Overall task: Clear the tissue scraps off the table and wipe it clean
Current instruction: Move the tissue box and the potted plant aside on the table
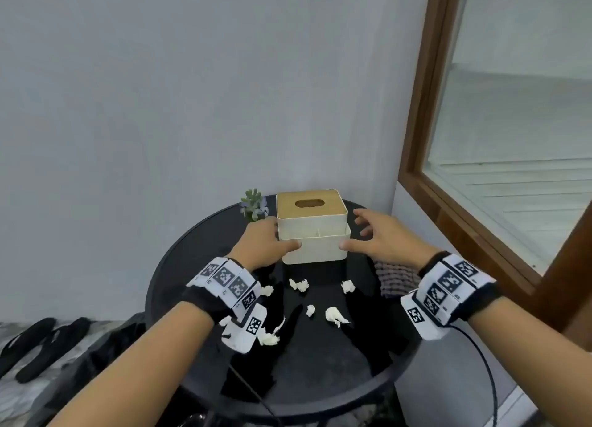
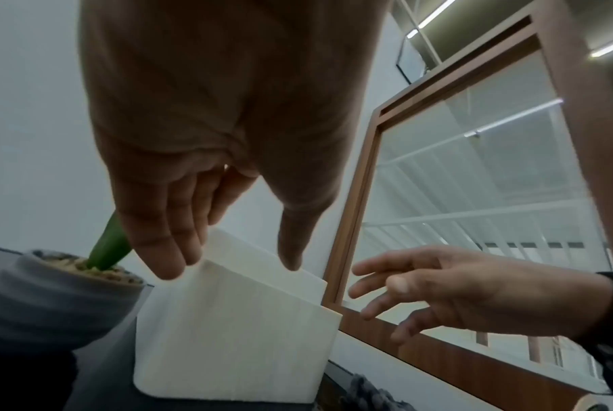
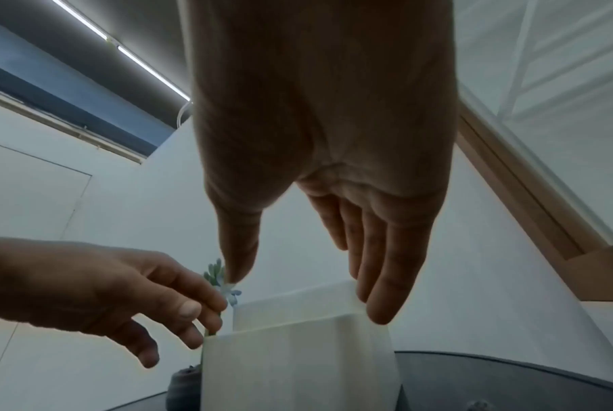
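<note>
Several white tissue scraps (image 1: 299, 285) lie scattered on the round black table (image 1: 320, 378), in front of a cream tissue box (image 1: 312, 231) with a wooden lid. My left hand (image 1: 285, 234) is at the box's front-left corner, thumb laid on the front face and fingers along the left side. In the left wrist view the left hand (image 2: 231, 267) has straight fingers touching the box (image 2: 234, 333). My right hand (image 1: 355, 231) hovers at the box's right side, fingers spread, thumb at the front-right corner. The right wrist view shows the right hand (image 3: 305, 294) open over the box (image 3: 298, 361).
A grey checked cloth (image 1: 395, 276) lies on the table under my right wrist. A small potted succulent (image 1: 254, 204) stands just left of the box, against the wall. A wooden window frame (image 1: 423, 138) is close on the right. Black slippers (image 1: 41, 343) lie on the floor at left.
</note>
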